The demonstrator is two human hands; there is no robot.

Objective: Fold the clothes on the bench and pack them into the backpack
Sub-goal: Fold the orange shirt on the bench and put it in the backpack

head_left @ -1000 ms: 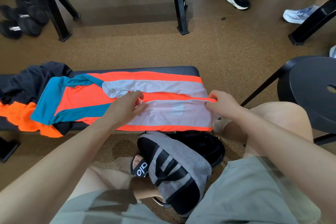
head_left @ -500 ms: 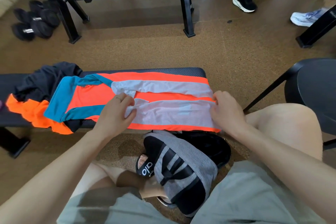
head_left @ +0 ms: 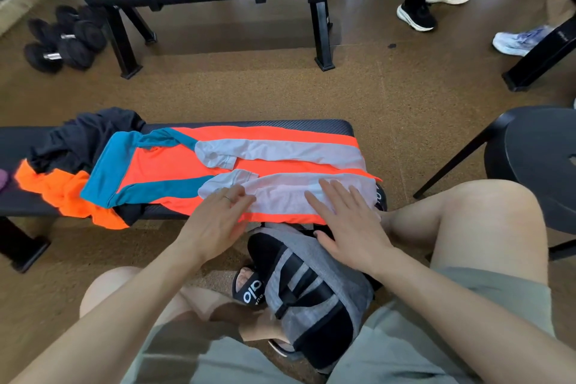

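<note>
While lying lengthwise along bench (head_left: 327, 128), orange shirt (head_left: 162, 170), collar left, hem right.

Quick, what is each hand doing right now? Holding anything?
Left hand: open, fingers straight, flat on the orange shirt, holding nothing.
Right hand: open, fingers straight, pressing the same shirt, holding nothing.

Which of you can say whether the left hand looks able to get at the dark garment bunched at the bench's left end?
Probably yes. The left hand lies flat on the orange shirt, holding nothing, and only low-lying cloth lies between it and the dark garment.
</note>
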